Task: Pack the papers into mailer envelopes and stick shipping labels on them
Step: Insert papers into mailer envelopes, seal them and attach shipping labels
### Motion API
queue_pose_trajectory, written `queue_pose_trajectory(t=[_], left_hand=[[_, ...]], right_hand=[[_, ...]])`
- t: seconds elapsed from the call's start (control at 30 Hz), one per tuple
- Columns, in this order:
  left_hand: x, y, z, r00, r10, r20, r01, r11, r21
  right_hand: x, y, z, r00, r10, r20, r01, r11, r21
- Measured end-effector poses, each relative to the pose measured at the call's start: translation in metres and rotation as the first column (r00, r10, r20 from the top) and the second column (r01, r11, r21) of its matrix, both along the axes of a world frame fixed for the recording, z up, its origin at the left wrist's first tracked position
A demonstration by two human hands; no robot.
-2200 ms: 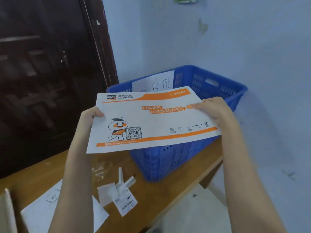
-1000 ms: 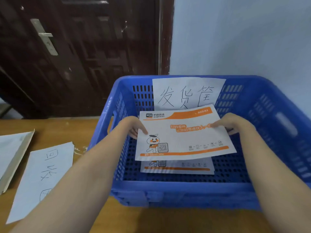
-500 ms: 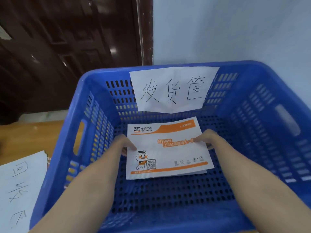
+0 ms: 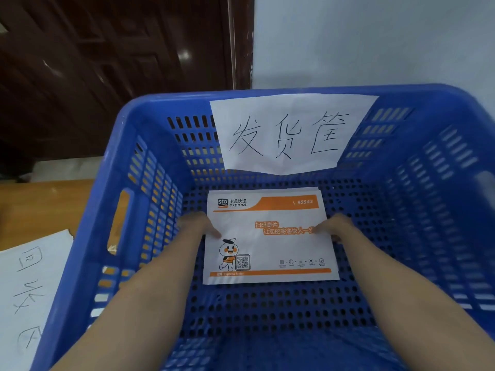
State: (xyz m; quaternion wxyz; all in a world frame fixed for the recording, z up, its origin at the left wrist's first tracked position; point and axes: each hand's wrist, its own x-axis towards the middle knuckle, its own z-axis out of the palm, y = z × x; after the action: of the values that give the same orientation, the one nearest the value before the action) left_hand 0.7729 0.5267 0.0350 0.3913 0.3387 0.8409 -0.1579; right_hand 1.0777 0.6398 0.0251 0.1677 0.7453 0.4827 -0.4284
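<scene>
A white and orange mailer envelope [image 4: 270, 250] lies flat on the floor of a blue plastic basket [image 4: 166, 103]. A thin edge of a second envelope [image 4: 267, 188] shows under its far side. My left hand [image 4: 199, 226] pinches the top envelope's left edge, thumb on top. On the right edge, my right hand [image 4: 333, 227] pinches it the same way, with fingertips showing below the edge. Both forearms reach down into the basket.
A handwritten paper sign [image 4: 289, 132] is stuck on the basket's far inner wall. The basket stands on a wooden table [image 4: 40, 204]. A white sheet with handwriting [image 4: 29, 290] lies left of the basket. A dark door [image 4: 107, 62] and a pale wall [image 4: 375, 44] stand behind.
Both hands carried the envelope from above the table down into the basket. It now lies flat on the envelope that was in there.
</scene>
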Motion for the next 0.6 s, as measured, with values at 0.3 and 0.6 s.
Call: queue_pose_trajectory(t=[0.3, 0.6], left_hand=[[0.009, -0.007, 0.013, 0.980, 0.132, 0.148, -0.114, 0.986, -0.121], [0.036, -0.022, 0.106, 0.907, 0.226, 0.356, -0.301, 0.939, 0.168]], right_hand=[[-0.012, -0.015, 0.040, 0.990, 0.069, 0.124, -0.088, 0.985, 0.150], [-0.030, -0.040, 0.110, 0.979, 0.103, -0.177, -0.088, 0.992, 0.090]])
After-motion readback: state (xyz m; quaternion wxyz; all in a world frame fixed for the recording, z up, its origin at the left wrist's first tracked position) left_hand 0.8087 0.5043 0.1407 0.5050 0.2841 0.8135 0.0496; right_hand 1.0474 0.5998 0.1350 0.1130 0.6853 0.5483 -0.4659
